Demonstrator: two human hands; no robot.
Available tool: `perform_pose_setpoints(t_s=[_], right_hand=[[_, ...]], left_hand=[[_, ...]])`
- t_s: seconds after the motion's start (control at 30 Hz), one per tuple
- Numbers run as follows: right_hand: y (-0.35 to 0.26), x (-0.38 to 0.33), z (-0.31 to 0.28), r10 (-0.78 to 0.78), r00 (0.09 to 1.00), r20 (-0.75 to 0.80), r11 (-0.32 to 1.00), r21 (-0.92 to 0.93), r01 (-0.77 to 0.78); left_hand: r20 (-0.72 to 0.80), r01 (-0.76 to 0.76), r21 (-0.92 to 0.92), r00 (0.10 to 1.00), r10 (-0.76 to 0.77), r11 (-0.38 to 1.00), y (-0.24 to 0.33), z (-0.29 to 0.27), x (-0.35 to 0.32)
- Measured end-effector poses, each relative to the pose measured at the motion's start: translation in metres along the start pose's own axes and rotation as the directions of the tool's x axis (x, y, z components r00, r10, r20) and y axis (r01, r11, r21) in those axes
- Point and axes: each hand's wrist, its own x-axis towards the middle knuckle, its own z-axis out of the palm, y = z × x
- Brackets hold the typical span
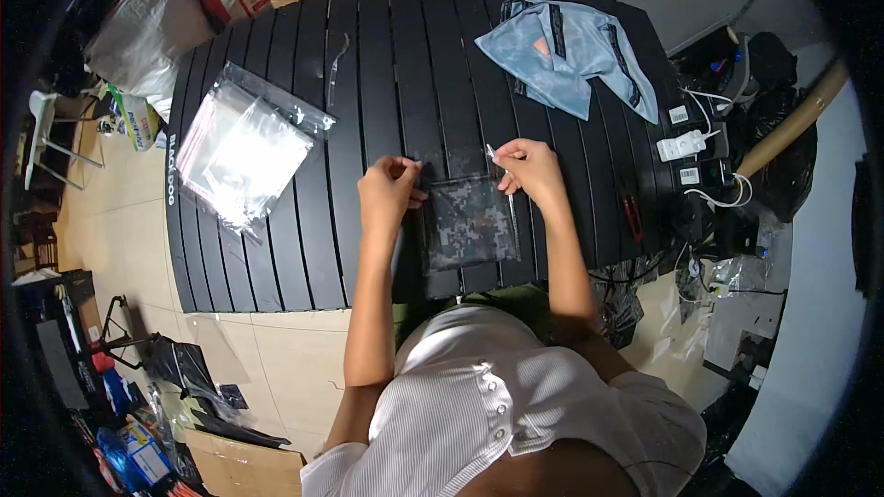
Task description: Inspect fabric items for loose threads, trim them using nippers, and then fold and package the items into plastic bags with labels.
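In front of me on the black slatted table lies a folded dark camouflage-patterned cloth point(471, 223) inside a clear plastic bag point(465, 164). My left hand point(391, 186) is closed in a pinch at the upper left of the bag's mouth. At the opposite corner, my right hand point(532, 173) pinches the bag's upper right edge, where a pale clear strip shows between the fingertips. The bag's top part is see-through and hard to make out against the slats.
A stack of clear plastic bags point(247, 149) sits to the left on the table point(318, 248). A light blue cloth point(575, 51) with black strips lies at the far right. Red-handled scissors or pliers point(632, 212) rest near the right edge, beside white plugs point(681, 145) and cables.
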Motion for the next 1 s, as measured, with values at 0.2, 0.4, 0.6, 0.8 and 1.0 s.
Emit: perform_pose_setpoints(t_s=[0.2,0.4,0.6,0.8,1.0], right_hand=[[0.007,0.005,-0.009,0.023,0.998,0.057,0.965,0.26,-0.038],[0.011,0.006,-0.014,0.037,0.996,0.085,0.945,0.32,-0.063],[0.011,0.006,-0.015,0.043,0.993,0.106,0.941,0.331,-0.076],[0.01,0.004,-0.014,0.045,0.994,0.096,0.938,0.339,-0.075],[0.014,0.004,-0.014,0.037,0.995,0.091,0.94,0.336,-0.065]], left_hand=[[0.113,0.094,-0.194,0.991,-0.073,0.977,-0.012,-0.004,0.01],[0.097,0.08,-0.439,0.994,-0.042,0.895,-0.017,-0.005,0.01],[0.059,0.064,-0.283,0.997,-0.049,0.957,-0.018,-0.001,0.013],[0.05,0.055,-0.302,0.998,-0.042,0.952,-0.019,-0.001,0.009],[0.009,0.062,-0.332,0.998,-0.062,0.941,-0.009,0.002,0.004]])
